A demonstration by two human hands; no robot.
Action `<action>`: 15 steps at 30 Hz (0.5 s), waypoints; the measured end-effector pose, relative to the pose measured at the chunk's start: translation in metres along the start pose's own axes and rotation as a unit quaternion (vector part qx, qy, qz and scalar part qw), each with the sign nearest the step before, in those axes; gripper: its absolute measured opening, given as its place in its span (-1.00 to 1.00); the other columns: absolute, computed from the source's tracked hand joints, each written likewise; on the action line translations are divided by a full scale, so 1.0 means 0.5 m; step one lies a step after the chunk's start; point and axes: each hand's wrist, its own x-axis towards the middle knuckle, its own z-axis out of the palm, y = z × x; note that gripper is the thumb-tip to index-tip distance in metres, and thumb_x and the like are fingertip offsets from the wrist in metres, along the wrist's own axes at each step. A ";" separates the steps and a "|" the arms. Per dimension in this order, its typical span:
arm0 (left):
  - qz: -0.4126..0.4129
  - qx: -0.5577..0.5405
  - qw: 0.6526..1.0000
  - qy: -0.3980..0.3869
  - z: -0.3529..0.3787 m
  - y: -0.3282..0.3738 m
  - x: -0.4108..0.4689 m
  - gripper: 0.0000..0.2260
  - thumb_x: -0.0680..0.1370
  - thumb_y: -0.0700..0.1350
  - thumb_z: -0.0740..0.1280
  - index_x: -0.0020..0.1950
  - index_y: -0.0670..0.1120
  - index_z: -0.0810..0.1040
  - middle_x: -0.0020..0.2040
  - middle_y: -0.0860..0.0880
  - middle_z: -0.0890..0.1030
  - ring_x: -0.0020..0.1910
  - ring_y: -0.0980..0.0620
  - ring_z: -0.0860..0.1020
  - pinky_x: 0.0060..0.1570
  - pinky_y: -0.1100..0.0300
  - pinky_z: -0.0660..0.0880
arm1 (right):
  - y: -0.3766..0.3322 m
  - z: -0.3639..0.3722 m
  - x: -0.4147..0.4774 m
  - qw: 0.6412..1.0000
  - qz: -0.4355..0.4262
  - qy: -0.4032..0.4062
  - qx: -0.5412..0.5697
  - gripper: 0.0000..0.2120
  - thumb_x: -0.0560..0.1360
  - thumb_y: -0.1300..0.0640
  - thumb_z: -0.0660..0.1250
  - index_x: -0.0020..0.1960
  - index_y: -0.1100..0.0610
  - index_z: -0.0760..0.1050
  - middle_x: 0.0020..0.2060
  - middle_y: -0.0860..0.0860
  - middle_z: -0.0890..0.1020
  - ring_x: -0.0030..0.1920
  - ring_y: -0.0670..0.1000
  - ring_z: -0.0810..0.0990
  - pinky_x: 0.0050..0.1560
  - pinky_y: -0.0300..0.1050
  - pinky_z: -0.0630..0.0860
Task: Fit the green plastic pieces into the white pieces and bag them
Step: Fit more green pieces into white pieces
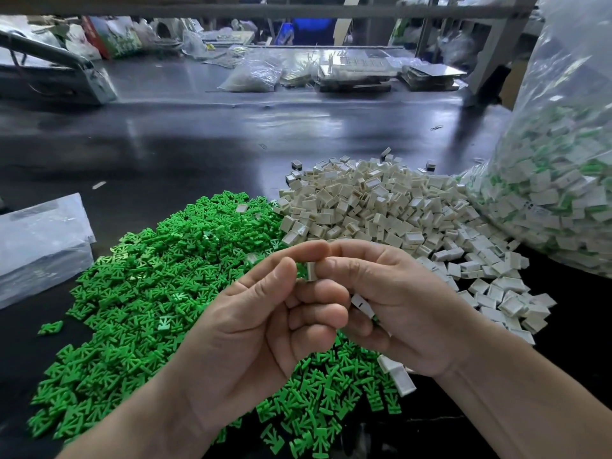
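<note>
both hands up over the piles, fingertips meeting mid-frame. left hand [265, 326] pinches a green piece [301, 270] between thumb and forefinger, other fingers curled in. right hand [390, 309] pinches a white piece [311, 271] with thumb and forefinger, touching the green one; only a sliver of green shows, so can't tell how far in it sits. right hand's lower fingers also curl round a spare white piece [362, 304].

green pile [149, 293] spreads over the dark table [165, 144] under and left of the hands. white pile [381, 207] is behind and right of it, edges touching, a few white strays lying on the green. two more white pieces [399, 376] lie just beside the right wrist.

big clear bag [563, 193] stands at far right, against the white pile, filled with white pieces with green showing in them. flat clear bags [39, 246] stacked at left edge, apart from the green pile.

far side of the table: more bags and trays, too blurred to name.
</note>
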 end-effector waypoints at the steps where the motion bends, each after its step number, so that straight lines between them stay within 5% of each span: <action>1: 0.006 0.000 1.000 -0.001 0.001 -0.001 0.000 -0.69 0.52 -0.13 0.43 0.24 -0.17 0.60 -0.09 -0.23 0.69 -0.17 -0.06 0.70 -0.24 0.18 0.64 | -0.001 0.002 -0.001 1.000 -0.006 0.001 0.004 -0.86 0.46 0.03 0.38 -0.06 0.07 0.62 -0.45 -0.05 0.50 -0.56 -0.12 0.36 -0.57 -0.34 0.18; 15: 0.031 0.046 0.997 0.062 0.004 0.000 0.002 -0.68 0.33 -0.11 0.60 0.04 -0.11 0.69 -0.31 -0.15 0.66 -0.43 0.00 0.65 -0.48 0.24 0.57 | 0.009 0.019 -0.005 0.999 -0.036 0.017 -0.032 -0.83 0.46 0.00 0.38 -0.06 0.08 0.63 -0.41 -0.03 0.49 -0.55 -0.11 0.37 -0.61 -0.33 0.23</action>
